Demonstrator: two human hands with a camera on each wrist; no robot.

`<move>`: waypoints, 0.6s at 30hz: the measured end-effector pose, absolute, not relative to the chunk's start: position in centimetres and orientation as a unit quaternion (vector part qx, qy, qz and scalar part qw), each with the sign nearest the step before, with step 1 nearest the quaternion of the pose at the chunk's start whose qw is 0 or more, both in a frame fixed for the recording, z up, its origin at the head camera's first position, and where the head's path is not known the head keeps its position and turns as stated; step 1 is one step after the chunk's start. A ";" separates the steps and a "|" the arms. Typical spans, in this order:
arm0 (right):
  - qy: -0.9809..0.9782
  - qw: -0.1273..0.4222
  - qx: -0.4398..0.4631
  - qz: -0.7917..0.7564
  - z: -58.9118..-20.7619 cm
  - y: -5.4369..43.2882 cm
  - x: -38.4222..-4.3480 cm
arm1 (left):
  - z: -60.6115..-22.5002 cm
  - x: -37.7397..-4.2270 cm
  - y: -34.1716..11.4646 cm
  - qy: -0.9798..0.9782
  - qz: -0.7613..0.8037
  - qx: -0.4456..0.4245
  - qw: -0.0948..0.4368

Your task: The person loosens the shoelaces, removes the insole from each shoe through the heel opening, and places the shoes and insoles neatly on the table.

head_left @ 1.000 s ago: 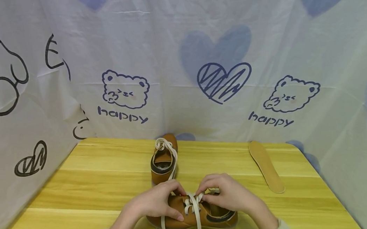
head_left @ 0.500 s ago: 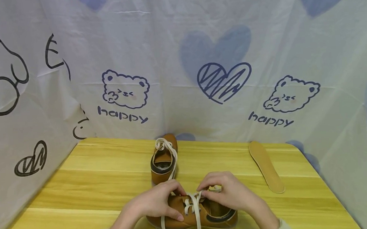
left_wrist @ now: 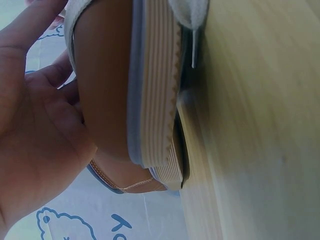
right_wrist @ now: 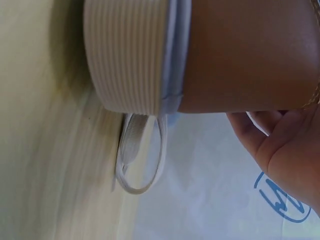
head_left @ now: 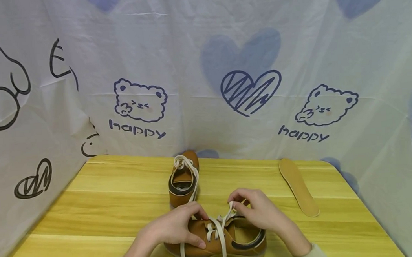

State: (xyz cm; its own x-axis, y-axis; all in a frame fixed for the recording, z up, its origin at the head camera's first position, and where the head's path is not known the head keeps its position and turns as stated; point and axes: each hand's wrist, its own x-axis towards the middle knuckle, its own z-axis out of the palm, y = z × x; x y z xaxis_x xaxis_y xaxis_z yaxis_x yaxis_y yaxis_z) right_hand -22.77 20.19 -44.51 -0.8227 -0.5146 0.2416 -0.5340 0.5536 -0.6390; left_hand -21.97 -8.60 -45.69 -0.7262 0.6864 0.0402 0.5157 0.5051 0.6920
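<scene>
A brown lace-up shoe (head_left: 201, 253) lies crosswise at the table's near side, its toe to the left. Around its toe my left hand (head_left: 171, 228) grips, thumb on the near side and fingers on the far side. My right hand (head_left: 258, 209) pinches a cream shoelace (head_left: 227, 215) between thumb and fingertips, lifted above the tongue. More lace hangs over the near side onto the table. The left wrist view shows the toe's ribbed sole (left_wrist: 159, 85) beside my palm. In the right wrist view the heel (right_wrist: 240, 55) hides my fingertips.
Behind, a second brown shoe (head_left: 182, 198) stands with its laces bundled on top. A tan insole (head_left: 299, 187) lies at the right of the wood-patterned table (head_left: 100, 198). A printed cloth (head_left: 194, 58) hangs behind and along the sides.
My right hand has moved up and slightly right, drawing the pinched shoelace upward from the eyelets. The left hand keeps its grip on the shoe's toe.
</scene>
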 end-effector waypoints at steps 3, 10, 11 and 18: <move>-0.884 -0.003 0.299 0.360 -44.5 20.3 -22.9 | -45.7 -22.0 -8.6 0.860 0.353 0.349 0.120; -0.880 -0.022 0.323 0.349 -44.4 20.5 -22.9 | -45.9 -22.0 -8.6 0.863 0.348 0.345 0.126; -0.877 -0.016 0.328 0.351 -44.4 20.5 -22.8 | -46.0 -22.1 -8.6 0.862 0.348 0.345 0.125; -0.846 0.046 0.392 0.359 -43.9 20.6 -22.6 | -45.8 -22.1 -8.6 0.861 0.349 0.351 0.120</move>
